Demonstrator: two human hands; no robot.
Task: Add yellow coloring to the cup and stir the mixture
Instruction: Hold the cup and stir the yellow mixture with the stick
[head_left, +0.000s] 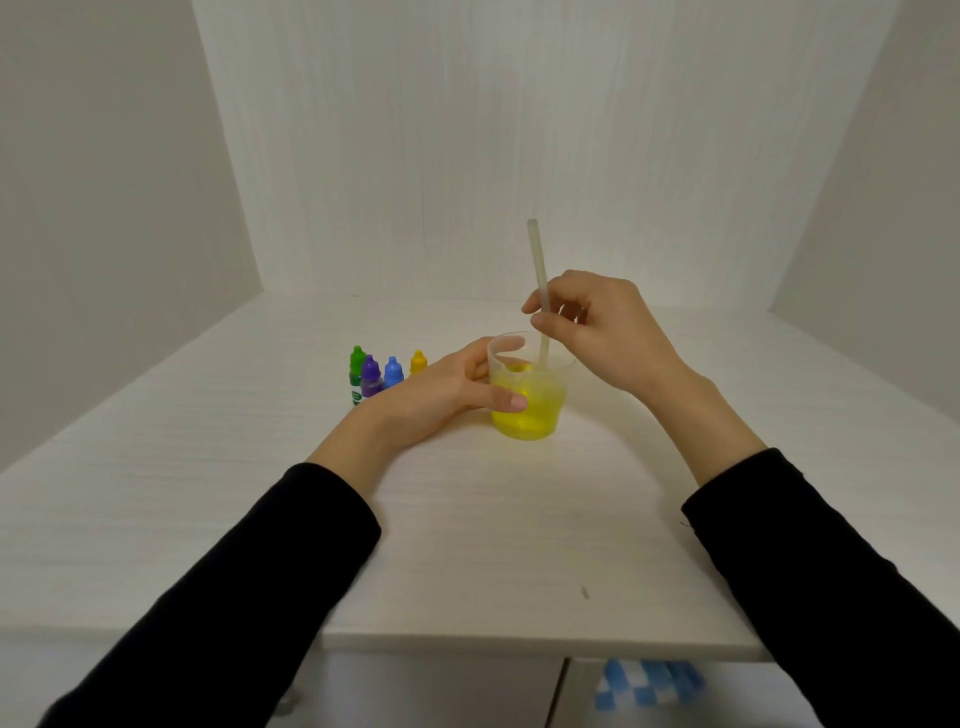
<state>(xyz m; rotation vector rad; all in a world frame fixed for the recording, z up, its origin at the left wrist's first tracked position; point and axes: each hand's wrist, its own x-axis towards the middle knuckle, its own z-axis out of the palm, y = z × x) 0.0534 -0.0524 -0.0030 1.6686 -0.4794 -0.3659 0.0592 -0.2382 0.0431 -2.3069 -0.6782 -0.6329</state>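
White desk (467, 519), pale walls. Right hand (608, 332) pinches stirring rod (537, 270), its lower end in clear plastic cup (527, 395) of yellow liquid at desk centre. Left hand (447, 395) curls round cup's side. Four dropper bottles (387, 374) stand just left. Risk: vigorous stirring could slop liquid or tip the cup if grip loosens.

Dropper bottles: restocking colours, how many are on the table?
4, in a row left of the cup: green bottle, purple bottle, blue bottle, yellow bottle. The left hand may hide others.
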